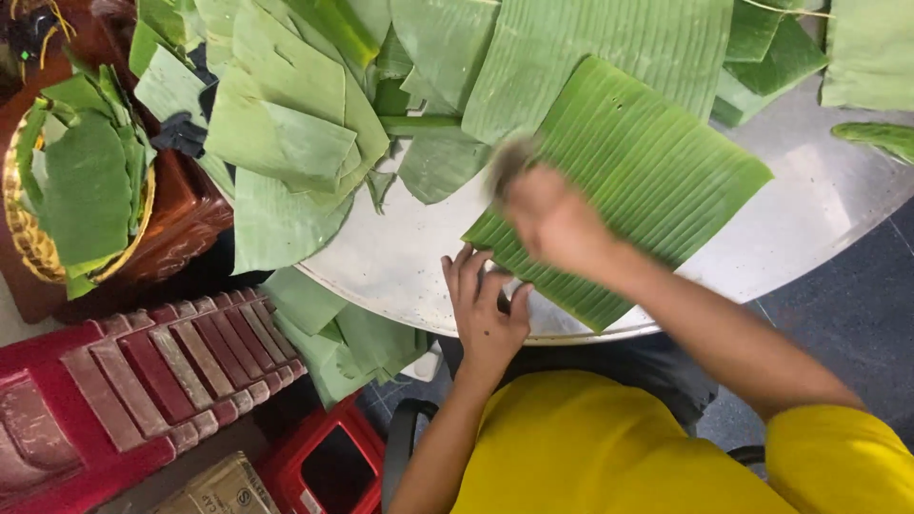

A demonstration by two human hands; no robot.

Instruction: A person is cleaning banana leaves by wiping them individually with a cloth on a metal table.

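I see a large rectangular cut piece of green banana leaf (628, 181) lying flat on the round silvery metal desk (400, 257), its near corner running out past the desk's edge toward the person in the yellow shirt (590, 447). The left hand (486, 309) rests at the desk's rim with its fingers (464, 276) spread and flat, touching the leaf's lower left edge — pressing, not gripping anything. The right hand (552, 219) is over the leaf's left part and is blurred; it seems to be closed around a small dark greyish wad (512, 157), perhaps a cloth or brush, though I cannot tell which, nor how tightly the fingers are clenched. I judge the leaf light, thin and limp, stiff only along its ribs, and prone to splitting along those parallel veins, so it wants to be held flat with an open palm near an edge rather than pinched. Its glossy face looks slippery against the smooth metal, so it may slide if only one side is pinned. Behind it lies a heap of other cut green leaf pieces (286, 124), more sit in a woven yellow basket (38, 238) at the left, and a red plastic stool (133, 381) stands below the desk.
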